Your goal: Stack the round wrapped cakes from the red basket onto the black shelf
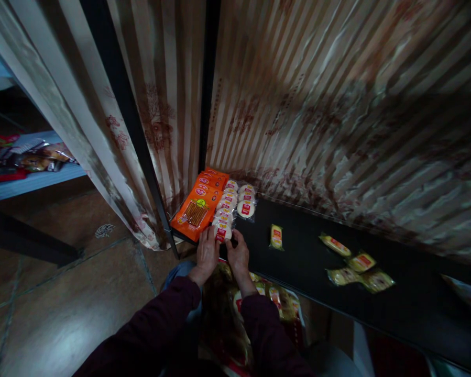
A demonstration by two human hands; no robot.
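Note:
A row of white round snacks in clear wrappers with red labels (226, 201) lies overlapping on the black shelf. At its near end, my left hand (207, 254) grips the left edge of the front wrapped round snack (221, 232). My right hand (238, 255) has its thumb and fingers curled at that same snack's right edge. Just left of the row lie overlapping orange bags of stick snacks (198, 209). A shorter row of the same round snacks (246, 201) sits to the right, apart from my hands.
One small yellow packet (276, 237) lies on the black shelf (298, 262), with several more yellow packets (361, 263) farther right. Below the shelf edge stands a box of packaged snacks (286, 303). Dark metal posts (129, 104) and a striped curtain (298, 104) border the shelf.

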